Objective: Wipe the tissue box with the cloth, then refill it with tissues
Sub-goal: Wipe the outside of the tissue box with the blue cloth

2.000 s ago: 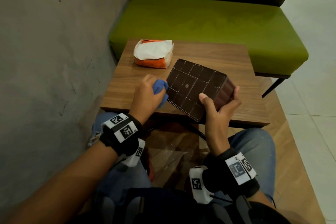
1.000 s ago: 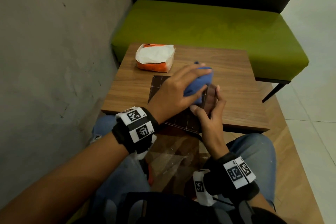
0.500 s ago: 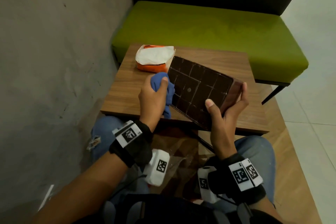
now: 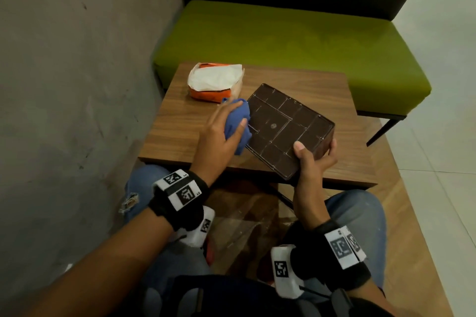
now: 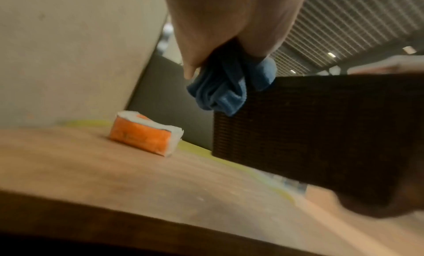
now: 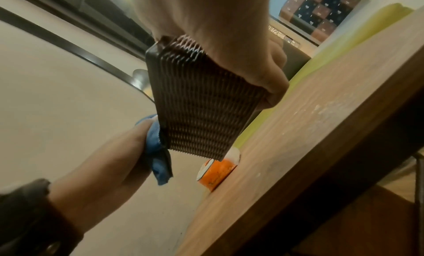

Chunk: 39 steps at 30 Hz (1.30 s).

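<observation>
A bare grey wall fills the 9 o'clock side of the head view. Next to it stands a low wooden bench, and at 11 o'clock on its top lies an orange pack of tissues, its wrapper torn open and white sheets showing; it sits apart from everything else. At 5 o'clock from the pack the left hand has its grip closed around a bunched blue cloth, thumb on top and fingers curled behind, and presses the cloth against the 9 o'clock edge of the dark brown tissue box. The left wrist view shows the cloth wedged at the box's upper corner, with the pack resting on the wood further back. The box is tilted, its ribbed underside with a small round mark turned up toward the head camera, and it is lifted off the bench, as the right wrist view shows below the woven side. At 5 o'clock on the box the right hand has its grip clamped over the corner, thumb on the ribbed face and fingers wrapped round the far side. Beyond the bench, from 12 to 3 o'clock, runs a green cushioned seat with a dark backrest, and pale floor tiles lie at 3 o'clock.
</observation>
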Available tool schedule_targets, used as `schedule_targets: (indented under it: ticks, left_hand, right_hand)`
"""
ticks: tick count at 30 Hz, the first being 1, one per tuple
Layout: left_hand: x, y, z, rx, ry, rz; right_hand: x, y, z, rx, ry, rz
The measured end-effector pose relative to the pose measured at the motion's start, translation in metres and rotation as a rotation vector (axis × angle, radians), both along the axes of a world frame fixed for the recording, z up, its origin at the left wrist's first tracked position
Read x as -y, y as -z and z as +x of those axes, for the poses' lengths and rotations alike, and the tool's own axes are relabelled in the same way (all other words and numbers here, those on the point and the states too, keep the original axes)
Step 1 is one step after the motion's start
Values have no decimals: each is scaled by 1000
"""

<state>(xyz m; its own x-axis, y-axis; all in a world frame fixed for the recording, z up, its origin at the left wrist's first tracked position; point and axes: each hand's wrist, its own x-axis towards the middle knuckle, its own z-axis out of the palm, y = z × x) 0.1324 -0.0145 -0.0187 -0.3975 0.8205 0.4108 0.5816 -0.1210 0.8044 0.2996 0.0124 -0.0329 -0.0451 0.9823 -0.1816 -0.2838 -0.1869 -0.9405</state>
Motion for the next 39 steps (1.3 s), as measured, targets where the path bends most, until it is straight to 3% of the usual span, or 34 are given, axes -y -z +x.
schedule_targets:
  ticks: [2,8,10,12,14,17,21,25,28,31,35,39]
  left_hand:
    - [1,-2,13,2,-38,-6]
    - [21,0,57,-403,428,115]
    - [17,0,44,-475,446,140]
    - [17,0,27,-479,358,138]
    - [17,-2,12,-357,173,120]
    - [16,-11,-2,36,-18,69]
    - [3,-34,-15,434,10,-103]
    - [-3,-37,-35,826,226,-265]
    - [4,-28,-42,854,352,-428]
    - [10,-11,-29,879,244,-433]
    - [18,13,-9,1052,88,-401]
    - [18,25,3,1175,-23,-419]
  right_hand:
    - [-4,2,-6,-8,11,-43]
    - [-13,18,-14,18,-53,-176]
    - [-12,19,-10,-62,-116,-216]
    - [-13,13,-3,-148,-167,-218]
    - [-17,6,5,-134,-173,-167]
    - [-23,5,19,-51,-229,-103]
    - [-26,3,35,-70,-434,-142]
    - [-41,-2,49,47,-588,-156]
    - [-55,-17,55,206,-643,-72]
    - [-64,-28,56,302,-638,15]
    - [-62,-30,51,376,-447,82]
    - [-53,-26,43,282,-216,101]
